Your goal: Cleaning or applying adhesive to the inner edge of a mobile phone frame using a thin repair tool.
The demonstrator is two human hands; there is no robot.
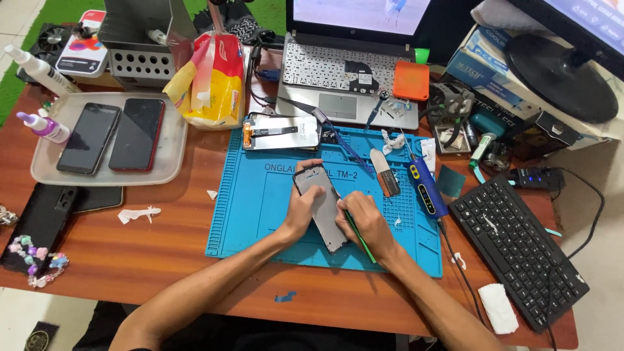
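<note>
**Hands clamped on a phone frame over the blue mat**

Left hand gripping the grey rectangular phone frame by its left edge; right hand pinching a thin green plastic pry tool against its right edge. Beneath, resting on a brown wooden desk, a blue silicone repair mat. Near the top edge, a detached phone screen panel. Just right, a blue pen-shaped electric screwdriver.

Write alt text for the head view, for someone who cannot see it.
A person's left hand steadies a phone frame on a blue mat while the right hand works a green tool along its edge. Around them on the wooden desk are a tray with two phones, a laptop and a black keyboard.
</note>
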